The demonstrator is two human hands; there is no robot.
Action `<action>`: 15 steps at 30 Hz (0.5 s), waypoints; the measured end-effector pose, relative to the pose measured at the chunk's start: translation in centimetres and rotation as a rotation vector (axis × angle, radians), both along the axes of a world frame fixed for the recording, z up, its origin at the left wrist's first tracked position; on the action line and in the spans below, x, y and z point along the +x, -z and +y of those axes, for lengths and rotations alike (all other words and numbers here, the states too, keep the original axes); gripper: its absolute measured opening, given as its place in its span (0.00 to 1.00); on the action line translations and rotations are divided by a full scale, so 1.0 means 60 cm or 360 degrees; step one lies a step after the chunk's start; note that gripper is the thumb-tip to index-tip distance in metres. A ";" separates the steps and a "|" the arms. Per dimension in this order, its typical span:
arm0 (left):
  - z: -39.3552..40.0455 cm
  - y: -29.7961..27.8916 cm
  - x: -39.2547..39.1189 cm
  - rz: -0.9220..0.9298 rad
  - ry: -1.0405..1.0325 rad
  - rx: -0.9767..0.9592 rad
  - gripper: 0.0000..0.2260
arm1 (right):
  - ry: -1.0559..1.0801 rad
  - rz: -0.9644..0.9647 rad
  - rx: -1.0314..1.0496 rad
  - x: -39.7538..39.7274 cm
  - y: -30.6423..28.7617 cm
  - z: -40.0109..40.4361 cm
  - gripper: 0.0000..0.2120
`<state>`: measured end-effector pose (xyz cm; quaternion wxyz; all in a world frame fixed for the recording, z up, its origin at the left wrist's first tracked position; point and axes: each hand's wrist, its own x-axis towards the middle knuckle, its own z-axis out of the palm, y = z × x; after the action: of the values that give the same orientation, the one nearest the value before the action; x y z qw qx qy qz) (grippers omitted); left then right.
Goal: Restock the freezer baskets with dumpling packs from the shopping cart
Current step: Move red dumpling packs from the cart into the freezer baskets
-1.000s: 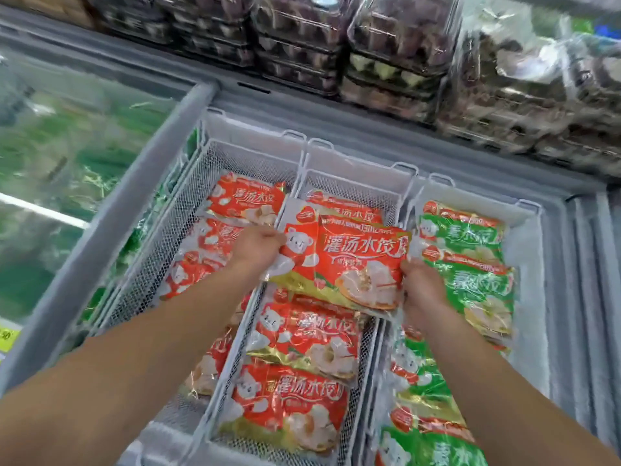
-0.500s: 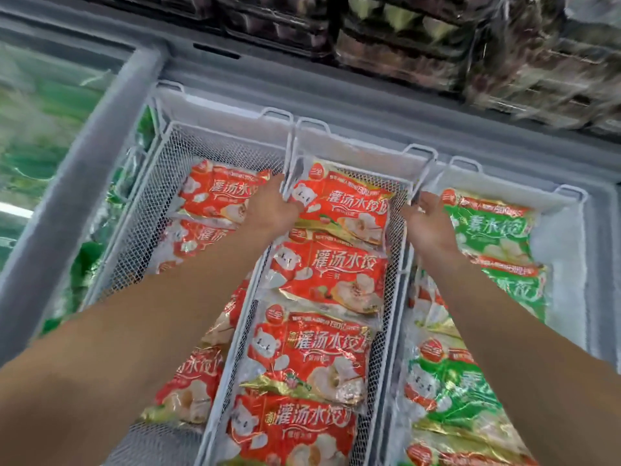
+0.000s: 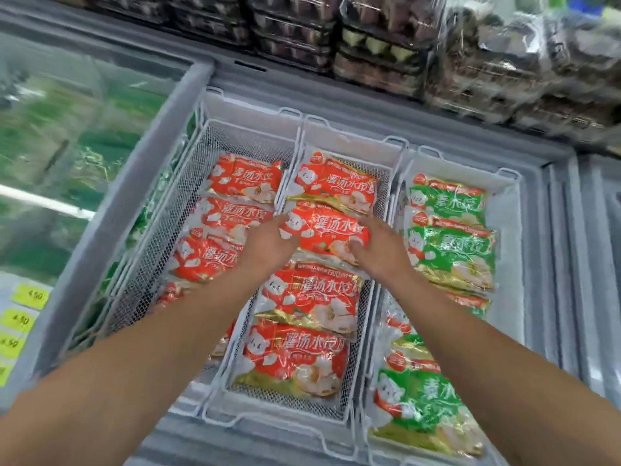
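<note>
Three white wire baskets sit side by side in the open freezer. The middle basket [image 3: 362, 334] holds a row of several red dumpling packs. Both my hands lie on the second red pack from the far end [image 3: 327, 232]. My left hand [image 3: 268, 245] touches its left edge and my right hand [image 3: 378, 252] presses its right side, fingers fairly straight. The far red pack [image 3: 336, 181] lies flat at the basket's back end. The left basket [image 3: 161, 230] also holds red packs, and the right basket [image 3: 510, 230] holds green packs [image 3: 450, 253].
A closed glass freezer lid [image 3: 74, 136] with green goods under it lies to the left, with yellow price tags [image 3: 28, 295] at its front. Clear plastic egg cartons [image 3: 379, 45] are stacked on the shelf behind the freezer. The shopping cart is out of view.
A second ago both hands held a red pack above the middle basket. They set it down at the far end, let go, and drew back onto the pack just in front of it.
</note>
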<state>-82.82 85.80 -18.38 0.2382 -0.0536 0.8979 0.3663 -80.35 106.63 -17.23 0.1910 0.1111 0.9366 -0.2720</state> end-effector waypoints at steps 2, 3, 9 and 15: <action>-0.008 -0.014 0.057 0.0004 -0.0011 0.0005 0.25 | -0.0104 0.0004 0.0019 0.049 -0.017 -0.016 0.26; -0.014 -0.020 0.088 0.0013 -0.0027 0.0009 0.25 | -0.0154 0.0001 0.0025 0.076 -0.024 -0.023 0.26; -0.047 -0.057 0.295 0.0121 -0.0182 -0.0004 0.23 | -0.0484 0.0038 0.0021 0.244 -0.055 -0.065 0.27; -0.075 -0.094 0.509 0.0250 -0.0572 0.0082 0.20 | -0.0750 0.0107 -0.0029 0.400 -0.064 -0.112 0.27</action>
<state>-52.28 81.28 -12.71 0.0996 -0.1780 0.8800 0.4289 -56.36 99.93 -13.38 0.2191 -0.1213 0.9399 -0.2319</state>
